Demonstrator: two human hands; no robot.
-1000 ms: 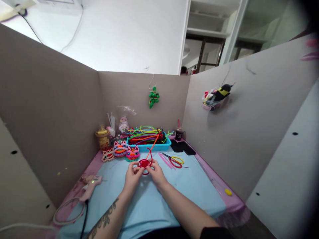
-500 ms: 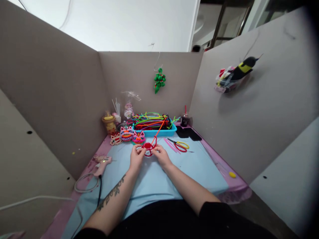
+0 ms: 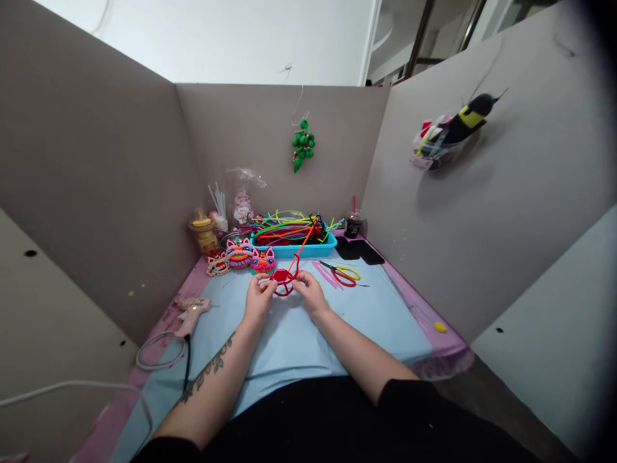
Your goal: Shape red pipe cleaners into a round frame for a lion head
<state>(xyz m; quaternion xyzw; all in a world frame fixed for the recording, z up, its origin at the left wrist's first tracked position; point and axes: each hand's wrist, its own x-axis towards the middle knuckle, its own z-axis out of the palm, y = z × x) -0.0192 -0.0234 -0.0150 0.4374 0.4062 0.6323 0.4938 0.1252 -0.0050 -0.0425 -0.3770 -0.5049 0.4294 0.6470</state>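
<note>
Both hands, the left hand (image 3: pixel 259 297) and the right hand (image 3: pixel 308 293), pinch a small red pipe-cleaner piece (image 3: pixel 282 279) between them above the blue mat (image 3: pixel 299 341), its coil formed but a loose stem (image 3: pixel 295 262) still unwound, with finished cat-face pieces (image 3: pixel 250 256) lying just beyond the left hand.

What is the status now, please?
Both hands, left hand and right hand, shut on red wire piece. Piece held just above blue mat. Scissors beside, nothing blocking.
</note>
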